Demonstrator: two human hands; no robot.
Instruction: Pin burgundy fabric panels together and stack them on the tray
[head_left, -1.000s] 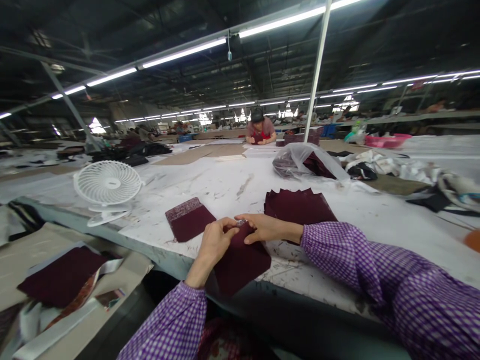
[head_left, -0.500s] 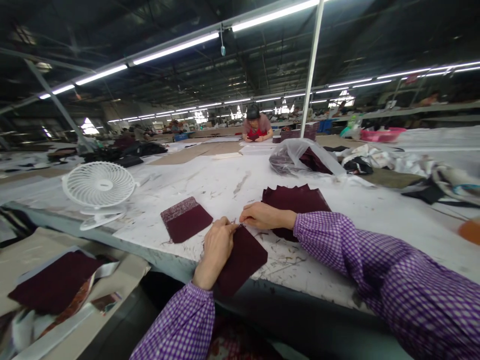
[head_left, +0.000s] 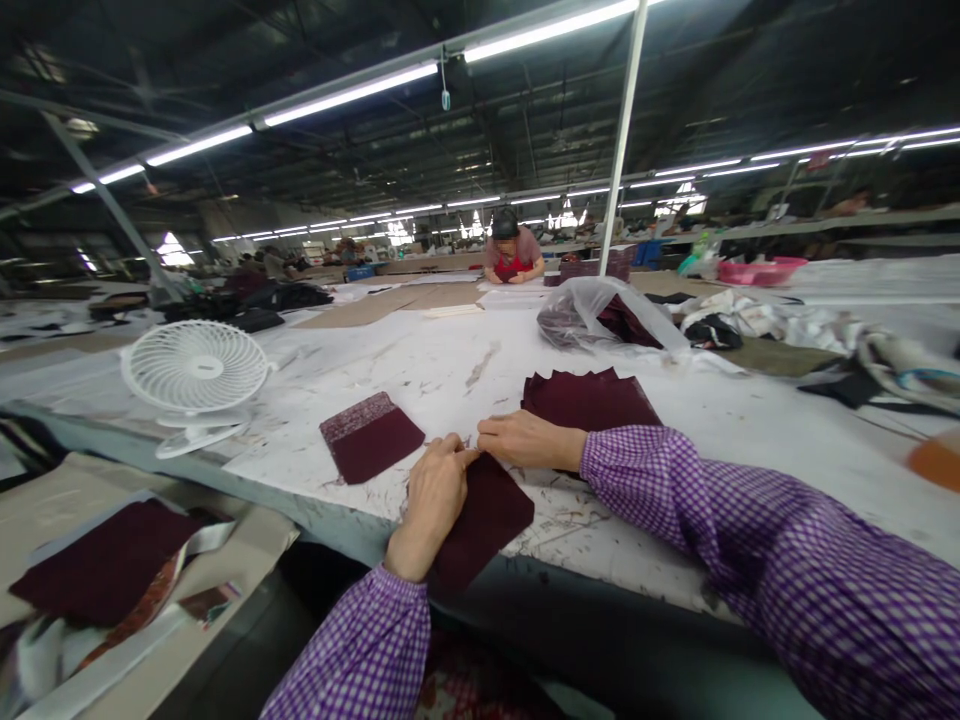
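A dark maroon fabric piece (head_left: 487,520) lies at the table's front edge, its lower part hanging over. My left hand (head_left: 437,490) grips its upper left edge, fingers pressed together. Close beside, at the top corner of the piece, my right hand (head_left: 525,440) is closed in a pinch; what sits between its fingertips is too small to make out. A stack of maroon pieces (head_left: 592,400) with a jagged top edge lies partly behind my right hand. To the left, a maroon piece with a speckled band (head_left: 371,437) rests flat on the white table (head_left: 420,365).
A white fan (head_left: 196,375) stands at the left. Behind the stack lies a clear plastic bag (head_left: 574,315) with maroon fabric inside. Farther off are a pink basin (head_left: 761,271) and a person (head_left: 514,250) leaning over the table. More cloth (head_left: 109,565) lies at the lower left.
My right hand has shifted slightly down and left, nearer the fabric's top corner. My left hand keeps its grip almost unmoved.
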